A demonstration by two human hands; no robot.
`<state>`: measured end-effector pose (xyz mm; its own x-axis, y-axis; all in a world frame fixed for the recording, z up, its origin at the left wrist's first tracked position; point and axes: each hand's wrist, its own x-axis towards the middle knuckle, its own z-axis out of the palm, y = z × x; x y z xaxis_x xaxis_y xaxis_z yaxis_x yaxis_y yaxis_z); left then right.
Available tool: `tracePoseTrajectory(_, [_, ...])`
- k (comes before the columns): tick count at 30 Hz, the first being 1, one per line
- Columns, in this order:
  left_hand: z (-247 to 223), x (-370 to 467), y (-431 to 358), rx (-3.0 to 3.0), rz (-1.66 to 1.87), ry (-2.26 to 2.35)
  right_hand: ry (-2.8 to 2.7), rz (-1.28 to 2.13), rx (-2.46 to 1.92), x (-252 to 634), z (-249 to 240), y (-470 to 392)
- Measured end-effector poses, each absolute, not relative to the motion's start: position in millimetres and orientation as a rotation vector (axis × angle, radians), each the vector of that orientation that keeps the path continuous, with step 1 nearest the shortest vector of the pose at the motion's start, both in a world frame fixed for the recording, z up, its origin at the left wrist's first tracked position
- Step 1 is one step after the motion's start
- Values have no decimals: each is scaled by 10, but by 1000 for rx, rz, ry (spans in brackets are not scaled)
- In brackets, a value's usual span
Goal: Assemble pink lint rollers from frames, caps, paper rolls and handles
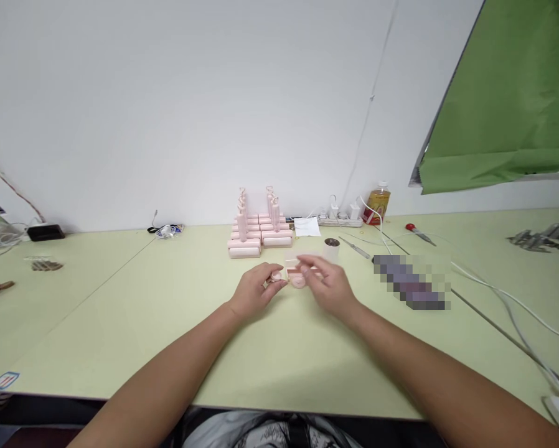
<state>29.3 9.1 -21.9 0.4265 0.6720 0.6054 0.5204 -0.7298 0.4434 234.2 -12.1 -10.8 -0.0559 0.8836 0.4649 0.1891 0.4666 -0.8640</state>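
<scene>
My left hand (257, 287) pinches a small pale pink round piece (276, 275) between thumb and fingers, just above the table. Close by on the right, my right hand (328, 283) has its fingers bent and a little apart, with nothing clearly held in them. Between the hands lies another small pink round part (299, 282). Behind it, a pink box-like piece with a darker reddish band (292, 272) is partly covered by my right hand.
Several pink blocks (244, 249) with upright pink cylinders (276, 214) stand near the wall. A white cup-like container (330, 249), a thin tool (357, 247), white paper (307, 226), a power strip (345, 221), a bottle (376, 204), a screwdriver (420, 234) and white cables lie right.
</scene>
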Motion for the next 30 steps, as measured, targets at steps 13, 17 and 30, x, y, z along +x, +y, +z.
tracePoseTrajectory(13, [-253,285,101,2205,594,1176,-1832,-343,-1754,2838,-107,316])
tracePoseTrajectory(17, [-243,277,96,2240,575,1176,-1857,-358,-1751,2778,-88,270])
tracePoseTrajectory(30, [-241,280,84,2297,553,1169,-1630,-303,-1232,2863,48,286])
